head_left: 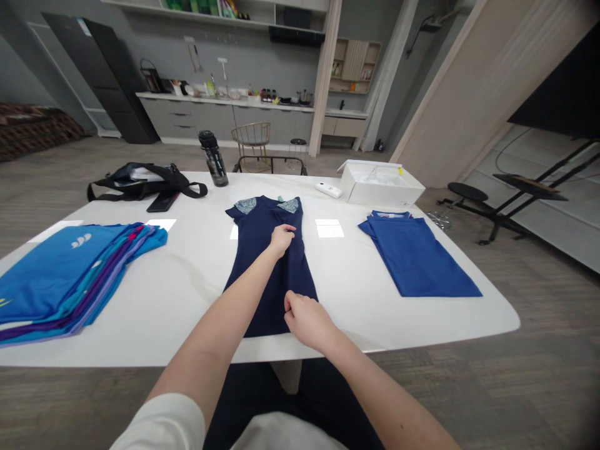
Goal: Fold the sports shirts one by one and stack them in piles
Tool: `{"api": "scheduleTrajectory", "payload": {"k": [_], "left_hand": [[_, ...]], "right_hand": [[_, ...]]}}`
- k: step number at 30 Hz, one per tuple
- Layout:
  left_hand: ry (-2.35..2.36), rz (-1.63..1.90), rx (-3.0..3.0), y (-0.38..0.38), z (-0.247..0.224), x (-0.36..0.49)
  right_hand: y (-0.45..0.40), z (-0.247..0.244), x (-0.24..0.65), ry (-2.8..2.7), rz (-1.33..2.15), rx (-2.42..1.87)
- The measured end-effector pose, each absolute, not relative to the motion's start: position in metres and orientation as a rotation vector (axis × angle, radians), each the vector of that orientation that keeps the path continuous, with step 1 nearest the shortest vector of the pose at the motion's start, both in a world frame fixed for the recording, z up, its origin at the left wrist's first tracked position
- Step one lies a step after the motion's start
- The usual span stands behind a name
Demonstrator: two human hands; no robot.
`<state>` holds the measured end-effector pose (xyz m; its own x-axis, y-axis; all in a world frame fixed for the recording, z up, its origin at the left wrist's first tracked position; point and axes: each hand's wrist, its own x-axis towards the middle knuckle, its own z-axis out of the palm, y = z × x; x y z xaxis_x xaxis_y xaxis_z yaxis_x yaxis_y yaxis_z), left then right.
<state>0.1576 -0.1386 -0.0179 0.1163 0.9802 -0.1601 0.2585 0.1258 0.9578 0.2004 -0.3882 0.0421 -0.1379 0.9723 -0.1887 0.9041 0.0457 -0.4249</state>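
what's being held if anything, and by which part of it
The navy shirt: left hand pinches it at the chest, right hand near the hem.

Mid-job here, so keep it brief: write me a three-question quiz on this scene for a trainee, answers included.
1. True or false: the left hand is nearer the collar of the navy shirt than the right hand is.
2. Which item stands upright beside the black bag?
A) white box
B) dark bottle
C) black phone
3. Fill in: the folded blue shirt lies to the ____ of the navy shirt.

Key: 1 true; 2 B; 3 right
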Motion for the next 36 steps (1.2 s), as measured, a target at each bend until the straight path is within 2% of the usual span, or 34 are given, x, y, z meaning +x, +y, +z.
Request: {"api": "scheduleTrajectory", "payload": {"k": [6, 11, 18, 22, 28, 36], "left_hand": [[1.415, 0.832, 1.723, -0.148, -0.03, 0.135], [1.462, 0.786, 1.93, -0.15, -0.028, 0.133], [1.452, 0.761, 2.305, -0.156, -0.031, 0.144], [1.352, 0.58, 2.554, -0.157, -0.042, 0.146], [1.503, 0.34, 2.543, -0.154, -0.051, 0.143], [1.559, 0.506, 2.475, -0.154, -0.044, 0.149]], "right_hand": [[-0.399, 0.029, 0.209, -2.061, 0.756, -1.911], [-0.422, 0.021, 0.247, -2.115, 0.528, -1.975], [-0.419, 0.008, 0.261, -2.009, 0.444, -2.121], [-0.411, 0.005, 0.26, -1.991, 0.571, -2.115], [-0.421, 0.006, 0.269, -1.877, 0.836, -2.108], [-0.421, 0.006, 0.284, -1.758, 0.995, -2.03]]}}
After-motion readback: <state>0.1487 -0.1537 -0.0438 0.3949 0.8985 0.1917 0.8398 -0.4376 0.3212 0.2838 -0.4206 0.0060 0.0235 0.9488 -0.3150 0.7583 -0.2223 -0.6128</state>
